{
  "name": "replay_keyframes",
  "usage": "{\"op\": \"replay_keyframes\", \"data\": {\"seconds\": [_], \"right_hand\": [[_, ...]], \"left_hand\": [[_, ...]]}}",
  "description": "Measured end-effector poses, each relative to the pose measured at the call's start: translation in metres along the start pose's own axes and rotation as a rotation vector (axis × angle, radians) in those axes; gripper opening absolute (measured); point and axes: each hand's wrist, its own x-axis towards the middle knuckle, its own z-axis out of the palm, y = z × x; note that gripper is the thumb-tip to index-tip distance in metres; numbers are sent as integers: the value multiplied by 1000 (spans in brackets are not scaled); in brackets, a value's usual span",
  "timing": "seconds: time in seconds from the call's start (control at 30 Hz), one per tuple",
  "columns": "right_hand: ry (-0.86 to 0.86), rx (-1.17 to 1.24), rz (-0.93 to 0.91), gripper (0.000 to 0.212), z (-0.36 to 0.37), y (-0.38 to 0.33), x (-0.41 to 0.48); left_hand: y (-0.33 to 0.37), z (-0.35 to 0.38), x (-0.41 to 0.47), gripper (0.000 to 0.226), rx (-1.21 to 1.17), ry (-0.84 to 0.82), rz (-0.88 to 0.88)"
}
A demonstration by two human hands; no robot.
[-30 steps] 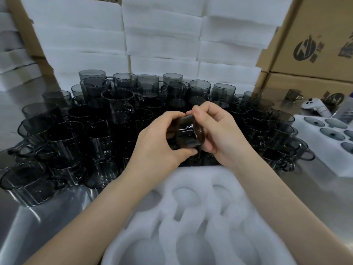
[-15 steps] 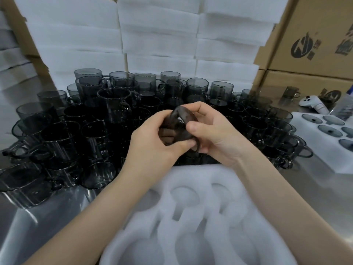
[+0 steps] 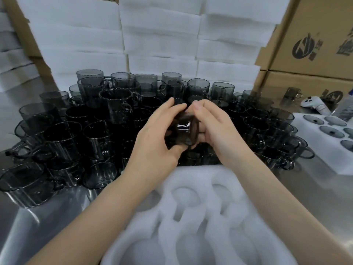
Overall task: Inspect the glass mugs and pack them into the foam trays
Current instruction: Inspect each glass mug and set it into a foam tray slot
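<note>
A dark smoked-glass mug (image 3: 183, 131) is held on its side between both hands, above the near edge of a crowd of mugs. My left hand (image 3: 156, 138) cups its left side, thumb under it. My right hand (image 3: 215, 129) grips the right end, fingers over the rim. Much of the mug is hidden by my fingers. A white foam tray (image 3: 193, 222) with round pockets lies just in front of me, below the hands; its visible pockets hold nothing.
Several dark glass mugs (image 3: 114, 106) crowd the steel table behind the tray. White foam sheets (image 3: 158, 39) are stacked at the back, cardboard boxes (image 3: 313, 43) at right. A second foam tray (image 3: 328, 140) with mugs in it and a white controller (image 3: 313, 104) lie at right.
Both hands have turned the mug between them, and it now lies with its rim toward the right hand. The hands stayed over the same spot.
</note>
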Motion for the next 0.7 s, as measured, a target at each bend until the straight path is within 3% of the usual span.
{"op": "replay_keyframes", "data": {"seconds": [0.13, 0.27, 0.37, 0.43, 0.53, 0.6, 0.7], "right_hand": [[-51, -121, -71, 28, -1, 1, -2], [-41, 69, -74, 35, -2, 0, -2], [-119, 207, -36, 39, 0, -1, -2], [-113, 43, -56, 43, 2, -2, -3], [-88, -402, -178, 66, 7, 0, -6], [-64, -508, -235, 73, 8, 1, -6], [-40, -603, -303, 65, 7, 1, -5]], "left_hand": [[1, -2, 0, 93, -7, -56, 12], [4, -2, -2, 94, -146, -40, -73], [6, 0, -2, 84, -122, 37, -95], [7, 0, -1, 73, -69, 75, -67], [6, 0, 0, 71, 50, 102, -39], [5, 0, 0, 79, 95, 99, -32], [5, 0, 0, 78, 103, 82, -11]]}}
